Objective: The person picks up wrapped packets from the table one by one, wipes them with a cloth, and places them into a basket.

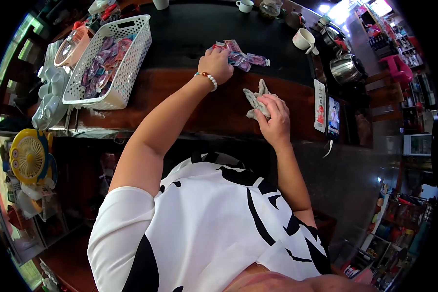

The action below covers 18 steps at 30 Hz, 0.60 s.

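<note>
My left hand (216,64), with a beaded bracelet at the wrist, reaches over a small pile of shiny purple and pink plastic packets (242,60) on the dark table. Its fingers curl down onto packets at the pile's left edge and partly hide them. Nearer to me, my right hand (276,114) is closed over a crumpled pale grey cloth (253,100), which pokes out past the fingers and lies on the brown wooden strip of the table.
At left stands a white perforated basket (131,78) with many similar packets, beside a pink basket (73,46) and clear plastic cups (51,92). A phone (333,117), a flat white box (319,104), a mug (302,40) and a metal kettle (345,68) are at right.
</note>
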Each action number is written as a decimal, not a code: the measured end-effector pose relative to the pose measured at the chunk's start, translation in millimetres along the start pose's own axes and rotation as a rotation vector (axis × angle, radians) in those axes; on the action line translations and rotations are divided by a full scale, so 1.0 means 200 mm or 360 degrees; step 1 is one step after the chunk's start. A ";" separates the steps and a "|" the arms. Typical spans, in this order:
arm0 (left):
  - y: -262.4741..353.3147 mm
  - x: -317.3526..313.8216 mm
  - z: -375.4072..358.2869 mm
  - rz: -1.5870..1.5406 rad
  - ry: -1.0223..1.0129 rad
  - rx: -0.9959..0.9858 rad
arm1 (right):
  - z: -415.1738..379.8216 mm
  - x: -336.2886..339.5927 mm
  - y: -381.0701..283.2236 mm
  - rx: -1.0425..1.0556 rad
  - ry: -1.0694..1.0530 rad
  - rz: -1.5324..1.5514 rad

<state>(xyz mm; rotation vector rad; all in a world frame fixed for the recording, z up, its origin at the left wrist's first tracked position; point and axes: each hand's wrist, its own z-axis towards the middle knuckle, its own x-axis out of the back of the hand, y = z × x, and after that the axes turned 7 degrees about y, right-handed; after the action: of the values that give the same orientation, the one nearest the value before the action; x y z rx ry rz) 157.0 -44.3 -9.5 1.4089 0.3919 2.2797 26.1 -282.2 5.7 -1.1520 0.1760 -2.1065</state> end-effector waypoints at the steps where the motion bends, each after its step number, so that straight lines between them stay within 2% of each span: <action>1: 0.01 0.01 0.02 0.0075 -0.0056 -0.0064 | 0.00 0.00 0.00 0.0005 0.0004 0.0002; 6: -0.01 0.01 0.05 0.0269 -0.0145 -0.0314 | 0.00 -0.01 0.01 0.0010 0.0023 -0.0011; 8: -0.03 0.00 0.04 0.0286 -0.0008 -0.0452 | 0.00 -0.01 0.01 0.0007 0.0021 -0.0004; 12: -0.04 0.01 0.02 0.0308 -0.0004 -0.0457 | 0.00 0.00 0.00 0.0002 0.0000 0.0001; 14: -0.01 0.01 0.02 0.0175 0.0065 -0.0241 | 0.00 0.00 0.00 0.0002 0.0004 0.0001; 15: 0.00 0.00 0.04 0.0176 0.0064 -0.0243 | 0.00 0.00 0.00 -0.0004 -0.0002 -0.0007; 17: 0.01 -0.02 0.09 0.0168 -0.0059 0.0086 | 0.00 0.01 -0.01 -0.0011 -0.0006 -0.0017; 18: 0.02 -0.02 0.12 0.0167 -0.0058 0.0085 | 0.00 0.01 -0.01 -0.0020 -0.0012 -0.0020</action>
<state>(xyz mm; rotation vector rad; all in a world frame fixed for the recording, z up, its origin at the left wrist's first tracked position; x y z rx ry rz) 178.8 -49.0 -0.7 1.5288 0.3779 2.3384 24.9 -281.4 8.0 -1.1709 0.1789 -2.1149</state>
